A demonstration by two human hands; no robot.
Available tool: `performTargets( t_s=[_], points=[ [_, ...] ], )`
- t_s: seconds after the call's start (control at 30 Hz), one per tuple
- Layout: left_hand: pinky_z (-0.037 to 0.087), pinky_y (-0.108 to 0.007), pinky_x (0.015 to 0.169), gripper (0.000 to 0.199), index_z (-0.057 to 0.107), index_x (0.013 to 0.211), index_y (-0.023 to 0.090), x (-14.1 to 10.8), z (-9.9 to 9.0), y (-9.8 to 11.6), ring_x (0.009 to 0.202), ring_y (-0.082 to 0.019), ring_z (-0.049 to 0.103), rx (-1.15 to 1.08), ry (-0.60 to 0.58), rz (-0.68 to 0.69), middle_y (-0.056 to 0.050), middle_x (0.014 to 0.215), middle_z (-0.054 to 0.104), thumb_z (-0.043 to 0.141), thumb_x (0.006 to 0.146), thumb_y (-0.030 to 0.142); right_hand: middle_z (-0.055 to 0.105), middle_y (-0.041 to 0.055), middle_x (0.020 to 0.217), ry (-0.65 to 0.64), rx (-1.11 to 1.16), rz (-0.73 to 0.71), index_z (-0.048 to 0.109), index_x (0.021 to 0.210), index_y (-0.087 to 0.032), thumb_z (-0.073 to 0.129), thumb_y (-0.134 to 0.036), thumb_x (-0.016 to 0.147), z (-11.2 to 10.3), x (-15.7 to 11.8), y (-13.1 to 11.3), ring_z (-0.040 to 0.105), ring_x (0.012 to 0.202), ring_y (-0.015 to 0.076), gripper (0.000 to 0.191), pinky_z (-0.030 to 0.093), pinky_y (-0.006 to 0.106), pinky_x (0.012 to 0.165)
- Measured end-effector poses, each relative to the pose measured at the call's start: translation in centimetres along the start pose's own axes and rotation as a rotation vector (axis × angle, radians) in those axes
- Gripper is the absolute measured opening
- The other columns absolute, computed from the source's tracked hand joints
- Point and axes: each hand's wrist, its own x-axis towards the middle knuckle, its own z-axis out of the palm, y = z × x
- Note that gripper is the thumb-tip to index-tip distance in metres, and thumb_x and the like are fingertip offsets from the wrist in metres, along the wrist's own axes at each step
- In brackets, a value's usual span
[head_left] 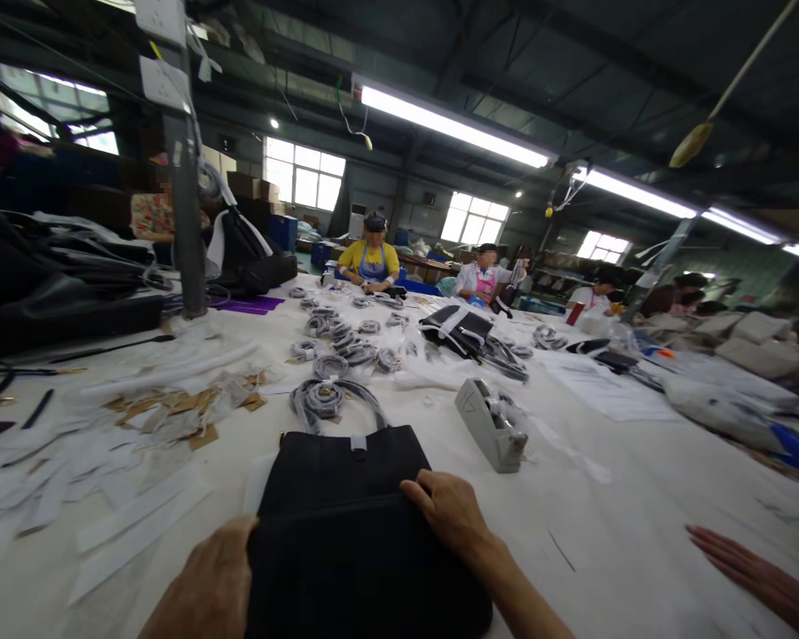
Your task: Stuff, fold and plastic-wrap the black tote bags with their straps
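Note:
A black handbag [352, 541] lies flat on the white-covered table in front of me, its wrapped grey handle [373, 399] pointing away. A small pale wrap [358, 442] covers the fastening near its top edge. My left hand [209, 577] is closed on the bag's left side, its fingertips partly hidden by the edge. On the other side, my right hand [454, 515] grips the right edge, with a digit over the front panel. A coiled, wrapped strap [323, 399] rests just beyond the bag's top.
A grey tape dispenser [491, 424] stands right of the bag. Several wrapped strap coils [342, 333] and another black bag [456, 330] lie farther back. Paper strips [59, 479] and brown tags [203, 404] litter the left. Another person's hand [752, 564] rests at right; several co-workers sit beyond.

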Motion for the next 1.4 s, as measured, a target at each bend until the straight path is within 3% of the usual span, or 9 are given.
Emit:
performTargets(
  t_s=[0.07, 0.13, 0.27, 0.4, 0.5, 0.67, 0.8, 1.07, 1.4],
  points=[
    [0.038, -0.037, 0.105, 0.046, 0.058, 0.12, 0.019, 0.9, 0.9, 0.9, 0.119, -0.023, 0.055, -0.002, 0.044, 0.146, -0.008, 0.127, 0.061, 0.03, 0.083, 0.014, 0.071, 0.0032, 0.072, 0.01, 0.012, 0.013, 0.065, 0.071, -0.023, 0.038, -0.056, 0.095, 0.6, 0.1, 0.3, 0.066, 0.072, 0.0188, 0.049, 0.033, 0.026, 0.061],
    [0.038, -0.038, 0.104, 0.044, 0.061, 0.119, 0.019, 2.1, 1.3, 2.0, 0.117, -0.024, 0.056, -0.005, 0.004, 0.221, -0.009, 0.125, 0.063, 0.032, 0.086, 0.016, 0.07, 0.003, 0.07, 0.004, 0.05, 0.008, 0.066, 0.069, -0.023, 0.04, -0.056, 0.094, 0.9, 0.3, 0.3, 0.064, 0.069, 0.0184, 0.049, 0.034, 0.026, 0.061],
    [0.043, -0.04, 0.093, 0.036, 0.065, 0.109, 0.019, 4.4, -0.1, 4.0, 0.105, -0.028, 0.061, -0.024, -0.222, 0.126, -0.011, 0.112, 0.068, 0.045, 0.088, 0.041, 0.069, -0.0005, 0.068, -0.11, 0.359, -0.001, 0.069, 0.071, -0.023, 0.06, -0.049, 0.083, 0.1, 1.0, 1.3, 0.061, 0.066, 0.0158, 0.031, 0.037, 0.023, 0.06],
    [0.044, -0.032, 0.077, 0.026, 0.061, 0.098, 0.022, 6.3, -2.9, 4.6, 0.087, -0.022, 0.065, -0.177, -0.488, -0.003, -0.004, 0.095, 0.07, 0.047, 0.085, 0.041, 0.069, -0.0023, 0.074, -0.332, 0.843, -0.009, 0.072, 0.08, -0.022, 0.071, -0.035, 0.068, -1.7, 0.6, 3.7, 0.06, 0.068, 0.0146, 0.017, 0.04, 0.021, 0.06],
    [0.04, -0.028, 0.07, 0.021, 0.058, 0.091, 0.024, 7.4, -3.6, 4.3, 0.08, -0.02, 0.065, -0.243, -0.592, -0.05, 0.0, 0.084, 0.07, 0.051, 0.081, 0.04, 0.069, -0.002, 0.076, -0.325, 0.99, 0.04, 0.072, 0.087, -0.023, 0.07, -0.035, 0.068, -2.0, -0.5, 4.6, 0.061, 0.069, 0.0153, 0.022, 0.043, 0.023, 0.062],
    [0.035, -0.027, 0.064, 0.023, 0.055, 0.077, 0.022, 8.6, -2.7, 4.1, 0.075, -0.021, 0.064, -0.209, -0.624, -0.034, 0.0, 0.076, 0.069, 0.052, 0.078, 0.044, 0.068, 0.0, 0.074, 0.075, 0.848, 0.194, 0.069, 0.076, -0.022, 0.066, -0.043, 0.075, 0.6, -2.0, 3.6, 0.062, 0.076, 0.0198, 0.021, 0.046, 0.027, 0.07],
    [0.034, -0.027, 0.063, 0.027, 0.057, 0.077, 0.022, 8.5, -2.5, 4.3, 0.075, -0.021, 0.064, -0.203, -0.603, -0.041, 0.0, 0.076, 0.069, 0.05, 0.079, 0.048, 0.067, 0.0013, 0.074, 0.254, 0.66, 0.201, 0.065, 0.073, -0.023, 0.057, -0.05, 0.084, 2.4, -2.7, 2.8, 0.062, 0.076, 0.0213, 0.031, 0.045, 0.029, 0.072],
    [0.038, -0.028, 0.067, 0.029, 0.058, 0.084, 0.024, 7.3, -2.9, 4.4, 0.082, -0.022, 0.066, -0.15, -0.556, -0.09, -0.001, 0.082, 0.071, 0.045, 0.083, 0.05, 0.068, 0.0051, 0.09, 0.292, 0.575, 0.215, 0.064, 0.087, -0.023, 0.049, -0.056, 0.088, 2.9, -3.9, 3.4, 0.062, 0.089, 0.0238, 0.036, 0.045, 0.031, 0.083],
    [0.035, -0.029, 0.065, 0.032, 0.057, 0.084, 0.024, 7.2, -3.0, 4.7, 0.081, -0.023, 0.066, -0.131, -0.576, -0.116, -0.002, 0.081, 0.071, 0.042, 0.085, 0.053, 0.059, -0.0016, 0.065, 0.239, 0.542, 0.336, 0.054, 0.071, -0.023, 0.047, -0.065, 0.084, 2.9, -4.2, 3.4, 0.056, 0.066, 0.0188, 0.045, 0.04, 0.027, 0.065]
  ],
)
